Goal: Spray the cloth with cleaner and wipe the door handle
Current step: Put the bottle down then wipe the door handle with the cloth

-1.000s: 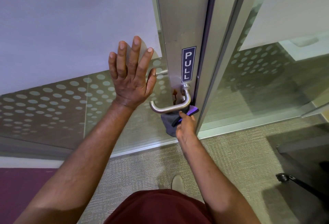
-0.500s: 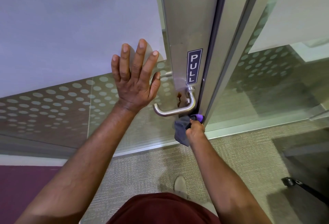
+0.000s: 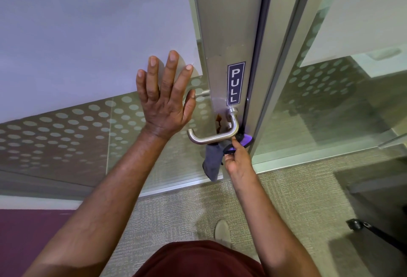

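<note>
A brushed-metal lever door handle (image 3: 211, 139) sticks out from the aluminium door stile (image 3: 222, 34), below a blue PULL sign (image 3: 236, 83). A brown stain marks the stile beside the handle's base. My right hand (image 3: 236, 160) grips a grey and purple cloth (image 3: 212, 162) bunched right under the handle's bend, with a flap hanging down. My left hand (image 3: 165, 100) lies flat with spread fingers on the glass door panel to the left of the handle. No spray bottle is in view.
The glass panels carry frosted dots (image 3: 66, 131). Beige carpet (image 3: 286, 206) covers the floor, with a purple strip (image 3: 26, 237) at the lower left. A dark chair base with a castor (image 3: 361, 225) stands at the lower right. My shoe (image 3: 222, 231) is near the door.
My right hand and the cloth moved slightly right under the handle's bend, then a little back, as in wiping. My left hand stayed flat on the glass.
</note>
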